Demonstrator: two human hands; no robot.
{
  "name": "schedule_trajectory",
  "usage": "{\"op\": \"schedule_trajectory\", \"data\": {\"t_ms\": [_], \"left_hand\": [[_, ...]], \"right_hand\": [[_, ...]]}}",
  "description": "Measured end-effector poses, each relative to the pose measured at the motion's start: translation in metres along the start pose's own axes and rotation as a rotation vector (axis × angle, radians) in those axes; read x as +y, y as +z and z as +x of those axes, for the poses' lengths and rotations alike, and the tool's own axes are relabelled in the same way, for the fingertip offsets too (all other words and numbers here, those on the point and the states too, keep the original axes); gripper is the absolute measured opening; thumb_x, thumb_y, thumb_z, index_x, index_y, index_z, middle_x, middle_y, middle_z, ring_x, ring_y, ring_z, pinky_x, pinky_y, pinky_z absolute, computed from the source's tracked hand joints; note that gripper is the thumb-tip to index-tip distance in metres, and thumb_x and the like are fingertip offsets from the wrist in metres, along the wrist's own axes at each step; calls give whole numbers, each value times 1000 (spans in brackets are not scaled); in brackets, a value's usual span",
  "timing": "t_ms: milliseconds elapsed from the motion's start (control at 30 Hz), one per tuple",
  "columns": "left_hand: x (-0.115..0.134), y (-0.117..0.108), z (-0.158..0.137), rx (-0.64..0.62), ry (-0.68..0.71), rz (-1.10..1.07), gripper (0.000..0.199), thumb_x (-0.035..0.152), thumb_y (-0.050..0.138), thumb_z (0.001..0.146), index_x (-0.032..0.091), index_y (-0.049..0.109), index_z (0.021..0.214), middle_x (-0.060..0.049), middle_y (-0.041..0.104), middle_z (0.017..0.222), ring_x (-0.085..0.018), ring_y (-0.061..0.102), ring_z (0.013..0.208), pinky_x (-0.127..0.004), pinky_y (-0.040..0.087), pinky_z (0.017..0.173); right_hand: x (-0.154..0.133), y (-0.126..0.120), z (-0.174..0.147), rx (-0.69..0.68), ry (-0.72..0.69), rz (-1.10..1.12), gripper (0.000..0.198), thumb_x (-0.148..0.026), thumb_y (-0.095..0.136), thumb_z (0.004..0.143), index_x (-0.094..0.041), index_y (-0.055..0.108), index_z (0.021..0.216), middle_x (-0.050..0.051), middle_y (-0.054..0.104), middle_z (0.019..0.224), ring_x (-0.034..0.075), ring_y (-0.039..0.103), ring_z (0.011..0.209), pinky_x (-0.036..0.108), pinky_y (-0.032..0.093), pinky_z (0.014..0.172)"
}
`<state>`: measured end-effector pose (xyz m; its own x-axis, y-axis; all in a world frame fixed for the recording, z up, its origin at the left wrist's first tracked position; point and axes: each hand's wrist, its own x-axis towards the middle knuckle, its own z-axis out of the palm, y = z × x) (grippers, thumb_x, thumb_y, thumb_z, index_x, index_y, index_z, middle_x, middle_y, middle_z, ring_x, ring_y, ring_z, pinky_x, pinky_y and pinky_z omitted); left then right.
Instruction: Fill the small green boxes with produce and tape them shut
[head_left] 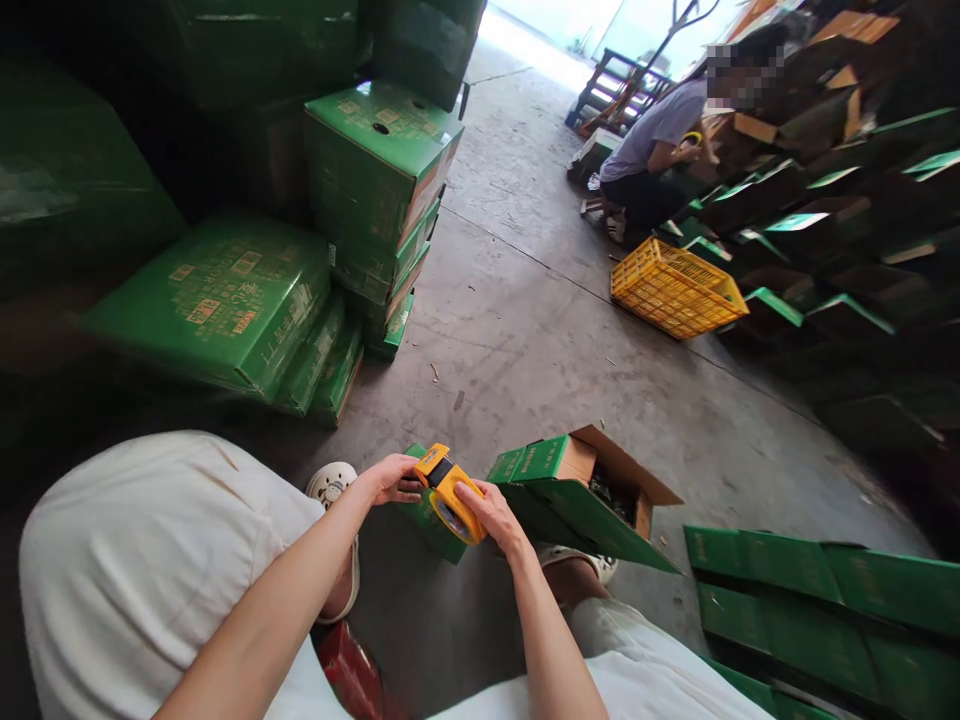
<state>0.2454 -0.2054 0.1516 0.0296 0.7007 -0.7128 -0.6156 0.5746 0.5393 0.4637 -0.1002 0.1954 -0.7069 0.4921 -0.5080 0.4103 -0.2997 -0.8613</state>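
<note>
Though aslant, tape dispenser point(448, 488) in right grip point(493, 512).

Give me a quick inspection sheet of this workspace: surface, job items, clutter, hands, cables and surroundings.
Surface: grey floor, with marks and a seam line.
Job items: yellow tape dispenser; open green carton beside it, dark contents unclear.
Clutter: small scrap on the floor.
Hands: right hand grips the dispenser; left hand is at its other end, contact unclear.
Cables: nothing seen.
Surroundings: stacked green boxes ahead on the left; yellow crate ahead on the right; crouching co-worker beyond it.
</note>
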Motion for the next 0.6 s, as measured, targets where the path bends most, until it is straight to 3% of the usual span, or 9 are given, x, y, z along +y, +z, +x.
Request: {"op": "schedule_trajectory", "data": {"t_ms": [300,467,600], "left_hand": [[-8,16,-4,-41,-48,109,56,50,96,55,18,71,94,-11,77,107,-25,72,99,-40,56,90],[-13,20,0,-17,-46,138,64,56,94,57,20,70,105,-13,77,119,-27,72,108,-41,53,93],[-14,21,2,3,-44,161,66,59,93,57,20,70,104,-14,77,122,-26,73,107,-37,51,93]], "right_hand": [[17,-14,6,104,20,117,62,-73,78,74,-12,75,88,2,71,67,14,57,53,25,45,53],[29,-24,8,214,68,227,64,-82,69,75,-18,68,79,-1,59,51,14,49,45,28,43,48],[38,-29,9,301,15,314,64,-86,53,81,-23,63,81,-5,47,48,15,42,45,33,50,59]]}}
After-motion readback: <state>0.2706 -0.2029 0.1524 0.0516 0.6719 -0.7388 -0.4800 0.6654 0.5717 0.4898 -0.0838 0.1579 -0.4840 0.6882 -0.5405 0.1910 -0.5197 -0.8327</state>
